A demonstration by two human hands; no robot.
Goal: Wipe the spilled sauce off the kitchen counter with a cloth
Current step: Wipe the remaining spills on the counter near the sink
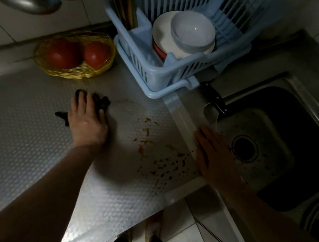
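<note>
Left grip (87,121) released, flat atop crumpled cloth (103,103), long axis left-right; right grip (211,154) released, flat.

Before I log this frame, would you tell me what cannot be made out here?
Head view: most of the cloth, covered by the left hand.
Head view: the metal object, cut off by the top edge.
Head view: stacked dishes behind the white bowl, hidden by it.

The left hand (87,121) presses the cloth (103,102); sauce (141,150) lies beside the right hand (211,154).
</note>
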